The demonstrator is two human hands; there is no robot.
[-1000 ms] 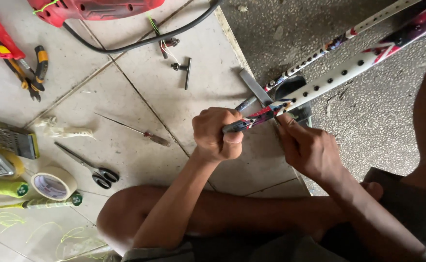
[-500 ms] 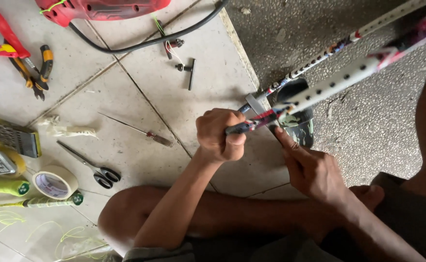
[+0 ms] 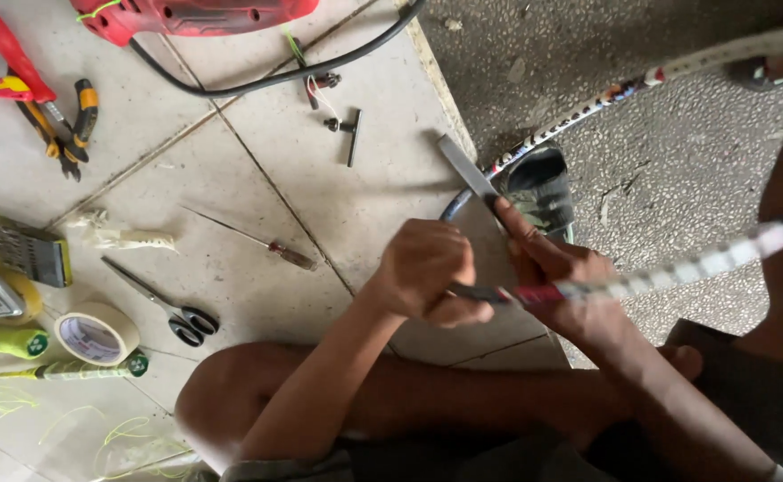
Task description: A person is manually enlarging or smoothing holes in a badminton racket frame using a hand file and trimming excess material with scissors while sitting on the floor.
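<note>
My left hand (image 3: 427, 277) is a closed fist gripping the rim of a white racket frame (image 3: 677, 268) where it turns red and dark. My right hand (image 3: 556, 268) sits right beside it, behind the same rim, with its fingers curled about it. Its index finger stretches up-left to the end of a flat grey metal bar (image 3: 464, 167). I cannot tell whether the bar is held or lies on the tile edge. The racket's far rim (image 3: 588, 103) runs up to the right. My bare knee (image 3: 222, 402) is at the bottom.
On the tiles to the left lie scissors (image 3: 173, 312), a tape roll (image 3: 97, 335), a thin awl (image 3: 257, 241), pliers (image 3: 61, 125), a small T-shaped tool (image 3: 351, 129), green grip rolls (image 3: 3, 339) and a red power tool (image 3: 195, 13) with a black cable (image 3: 275, 76). A dark shoe (image 3: 543, 187) rests on the rough grey floor.
The racket's near rim has swung lower and flatter across the view. My right hand has moved in close to my left fist, which has shifted slightly down.
</note>
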